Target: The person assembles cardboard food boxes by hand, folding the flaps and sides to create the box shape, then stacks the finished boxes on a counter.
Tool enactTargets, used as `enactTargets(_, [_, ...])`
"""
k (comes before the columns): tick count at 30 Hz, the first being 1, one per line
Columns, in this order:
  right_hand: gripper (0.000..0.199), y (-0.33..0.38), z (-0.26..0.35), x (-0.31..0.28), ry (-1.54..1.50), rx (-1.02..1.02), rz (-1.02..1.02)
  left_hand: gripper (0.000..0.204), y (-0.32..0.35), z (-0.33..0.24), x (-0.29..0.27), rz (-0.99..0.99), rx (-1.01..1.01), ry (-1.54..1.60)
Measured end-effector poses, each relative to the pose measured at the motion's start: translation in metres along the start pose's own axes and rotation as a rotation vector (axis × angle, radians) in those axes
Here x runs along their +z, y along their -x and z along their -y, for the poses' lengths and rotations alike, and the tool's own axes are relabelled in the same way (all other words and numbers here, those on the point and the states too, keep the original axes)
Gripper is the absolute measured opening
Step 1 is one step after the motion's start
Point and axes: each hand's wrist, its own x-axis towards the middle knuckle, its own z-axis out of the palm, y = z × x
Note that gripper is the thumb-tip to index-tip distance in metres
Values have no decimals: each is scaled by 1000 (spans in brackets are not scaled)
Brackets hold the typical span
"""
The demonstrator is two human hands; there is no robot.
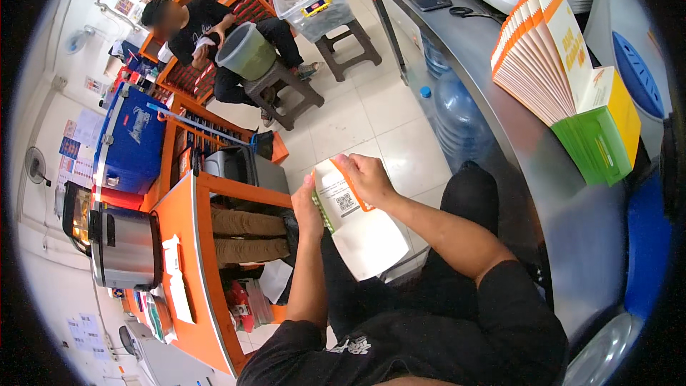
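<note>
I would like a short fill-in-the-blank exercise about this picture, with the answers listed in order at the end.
1. The left hand and the right hand hold a carton whose lower flap is plain ____.
2. The fanned stack of cartons is on the metal counter, to the person's ____.
3. The round bucket near the seated co-worker rests on a dark ____.
4. The large cooler box is mainly ____ in colour.

Missing words: white; right; stool; blue.
</note>
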Motion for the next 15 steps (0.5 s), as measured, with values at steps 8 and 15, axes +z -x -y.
enactTargets(8, [58,3,5,-1,60,-127,-104,39,0,2,1,4,47,-315])
enactTargets(15, [57,1,5,-1,-62,-155,-137,35,0,-8,17,4,-49,-111])
